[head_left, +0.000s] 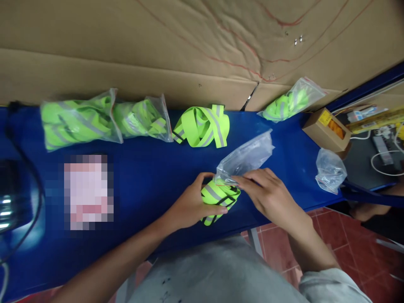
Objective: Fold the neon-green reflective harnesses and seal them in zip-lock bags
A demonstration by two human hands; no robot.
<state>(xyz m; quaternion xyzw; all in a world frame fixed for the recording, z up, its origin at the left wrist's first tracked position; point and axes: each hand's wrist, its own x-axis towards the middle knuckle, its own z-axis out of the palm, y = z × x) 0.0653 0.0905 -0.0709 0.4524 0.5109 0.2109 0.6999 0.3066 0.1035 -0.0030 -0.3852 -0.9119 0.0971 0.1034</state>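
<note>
Near the front edge of the blue table, my left hand (189,206) is wrapped round a rolled neon-yellow reflective strap (210,195) with a grey stripe and black trim. My right hand (263,191) pinches the rim of a clear plastic zip bag (248,155). The bag's mouth lies against the top of the strap bundle, and its body stretches away to the far right. How far the strap sits inside the bag I cannot tell. Behind them, a loose coiled reflective strap (205,126) lies unbagged.
Bagged reflective straps (77,120) line the back left, and another bagged strap (288,103) leans against the cardboard wall (126,71). A crumpled clear bag (330,168) and a cardboard box (326,130) sit at the right. A dark cable (23,155) runs down the left side.
</note>
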